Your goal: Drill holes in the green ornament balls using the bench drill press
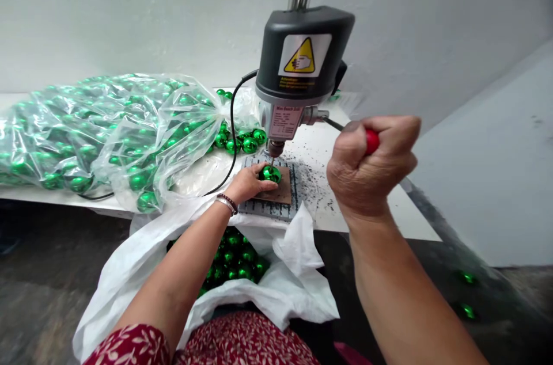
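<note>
My left hand (pixel 253 182) grips a shiny green ball (pixel 271 174) between thumb and fingers on a brown board (pixel 280 189). Directly above the ball is the chuck (pixel 275 148) of a bench drill (pixel 305 60), its bit reaching down to the ball's top; whether it has gone in I cannot tell. My right hand (pixel 374 163) is closed around the red knob (pixel 372 141) of the drill's feed lever (pixel 333 123), to the right of the drill head. Beneath the board lies the grey slotted base (pixel 295 204) of the drill.
A clear plastic bag (pixel 108 129) full of green balls covers the table's left side. A black cable (pixel 234 129) curves down beside the drill. Dark shavings (pixel 317 181) litter the white table (pixel 410 218). A white sack (pixel 254 299) below the edge holds more balls.
</note>
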Tool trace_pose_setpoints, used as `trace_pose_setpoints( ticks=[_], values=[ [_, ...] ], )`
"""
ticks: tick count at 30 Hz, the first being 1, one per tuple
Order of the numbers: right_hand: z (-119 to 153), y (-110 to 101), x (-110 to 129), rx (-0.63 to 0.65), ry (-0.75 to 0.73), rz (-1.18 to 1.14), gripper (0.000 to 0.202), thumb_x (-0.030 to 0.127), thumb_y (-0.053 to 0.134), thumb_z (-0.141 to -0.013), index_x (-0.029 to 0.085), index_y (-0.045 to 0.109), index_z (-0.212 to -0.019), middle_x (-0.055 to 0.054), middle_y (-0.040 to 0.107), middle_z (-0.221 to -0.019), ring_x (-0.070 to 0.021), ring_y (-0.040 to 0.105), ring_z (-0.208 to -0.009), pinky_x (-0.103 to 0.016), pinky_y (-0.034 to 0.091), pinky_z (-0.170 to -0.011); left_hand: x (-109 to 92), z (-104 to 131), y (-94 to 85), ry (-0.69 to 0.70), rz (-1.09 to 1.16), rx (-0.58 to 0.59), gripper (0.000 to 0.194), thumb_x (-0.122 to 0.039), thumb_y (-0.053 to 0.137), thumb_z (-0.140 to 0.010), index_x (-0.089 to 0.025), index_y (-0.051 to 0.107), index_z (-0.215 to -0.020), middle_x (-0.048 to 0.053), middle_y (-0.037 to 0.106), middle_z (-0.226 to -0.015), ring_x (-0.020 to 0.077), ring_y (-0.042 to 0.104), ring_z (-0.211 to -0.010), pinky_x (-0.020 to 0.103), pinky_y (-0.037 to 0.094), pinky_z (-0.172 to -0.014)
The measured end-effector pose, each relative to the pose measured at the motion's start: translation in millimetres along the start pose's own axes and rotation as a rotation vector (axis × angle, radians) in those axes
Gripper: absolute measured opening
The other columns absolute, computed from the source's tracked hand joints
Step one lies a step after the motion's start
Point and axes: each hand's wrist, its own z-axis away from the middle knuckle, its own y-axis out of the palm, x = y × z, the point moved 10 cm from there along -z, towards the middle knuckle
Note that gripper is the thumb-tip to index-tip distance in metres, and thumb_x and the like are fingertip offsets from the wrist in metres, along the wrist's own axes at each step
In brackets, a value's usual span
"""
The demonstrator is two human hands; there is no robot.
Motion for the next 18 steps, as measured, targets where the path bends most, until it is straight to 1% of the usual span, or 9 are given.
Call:
trace_pose_setpoints(
  ticks=[5, 9, 13, 18],
  values=[
    [9.6, -4.7, 3.9, -0.057, -0.05, -0.021, 0.009, 0.028, 0.047, -0.085, 0.02, 0.045, -0.08, 0.002, 0.047, -0.066, -0.0076, 0.045, -0.057, -0.023, 0.037, -0.057, 1.0, 1.1, -1.1, -0.013, -0.018, -0.025, 0.073, -0.034, 0.078, -0.068, -0.018, 0.056, -0.136, 0.008, 0.065, -0.127, 0.0252, 0.06, -0.116, 0.035, 0.042, -0.105],
    [12.0, -5.9, 6.3, -0.078, -0.069, -0.059, 0.006, 0.024, 0.047, -0.085, 0.02, 0.045, -0.08, 0.002, 0.05, -0.067, -0.0076, 0.046, -0.058, -0.023, 0.037, -0.058, 0.6, 1.1, -0.1, -0.001, 0.015, -0.017, 0.072, -0.034, 0.078, -0.067, -0.017, 0.057, -0.134, 0.008, 0.069, -0.117, 0.026, 0.063, -0.109, 0.036, 0.046, -0.1],
    [19.5, -7.0, 6.3, -0.09, -0.089, -0.049, 0.004, 0.022, 0.049, -0.085, 0.02, 0.047, -0.082, 0.001, 0.053, -0.07, -0.0078, 0.047, -0.06, -0.023, 0.038, -0.058, -3.5, 3.2, -0.8, 0.02, 0.053, -0.01, 0.065, -0.032, 0.077, -0.067, -0.016, 0.062, -0.128, 0.007, 0.07, -0.107, 0.0256, 0.063, -0.102, 0.036, 0.048, -0.094],
    [32.7, -6.6, 9.4, -0.068, -0.157, -0.066, 0.004, 0.02, 0.05, -0.084, 0.019, 0.046, -0.082, 0.002, 0.05, -0.069, -0.0071, 0.046, -0.06, -0.021, 0.035, -0.057, -3.6, 3.9, -0.6, 0.025, 0.081, -0.008, 0.063, -0.03, 0.077, -0.066, -0.016, 0.063, -0.126, 0.007, 0.07, -0.104, 0.0245, 0.063, -0.098, 0.035, 0.048, -0.092]
  ],
)
